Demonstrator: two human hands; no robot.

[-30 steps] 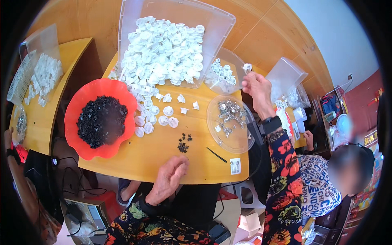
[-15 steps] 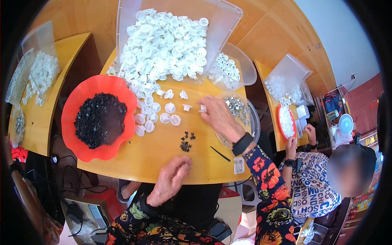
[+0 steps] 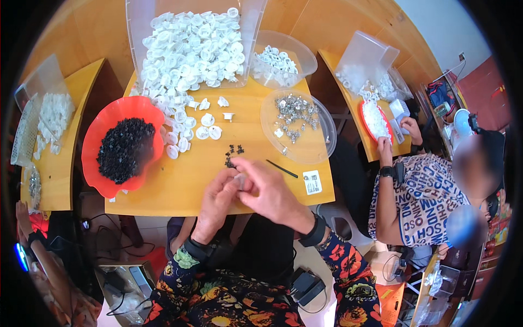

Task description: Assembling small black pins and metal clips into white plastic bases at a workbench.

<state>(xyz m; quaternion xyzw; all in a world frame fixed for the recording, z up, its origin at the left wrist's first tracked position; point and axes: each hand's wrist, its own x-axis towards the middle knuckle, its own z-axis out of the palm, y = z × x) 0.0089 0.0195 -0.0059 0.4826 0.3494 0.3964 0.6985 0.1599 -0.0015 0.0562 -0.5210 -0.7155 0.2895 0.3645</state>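
Note:
My left hand point(image 3: 214, 203) and my right hand point(image 3: 275, 196) meet over the table's front edge. Between their closed fingers is a small white plastic part point(image 3: 240, 179), mostly covered by the fingertips. Just beyond my hands lies a little group of black star-shaped pieces point(image 3: 233, 149). Farther off, one white plastic part point(image 3: 228, 116) rests by itself, and several round white parts point(image 3: 202, 132) lie loose to its left. A thin black stick point(image 3: 282, 168) and a white label card point(image 3: 312, 182) are to the right of my hands.
A red scalloped bowl point(image 3: 155, 111) of black pieces stands left. At the back are a large clear bin point(image 3: 251, 32) of white parts and a clear oval tub point(image 3: 308, 62). A round clear tray point(image 3: 328, 128) holds metal parts. Another person point(image 3: 414, 201) works at the right table.
My right hand has come back from beside the metal-parts tray, carrying a white plastic part to my left hand. My left fingers now close around it. The whole view has shifted.

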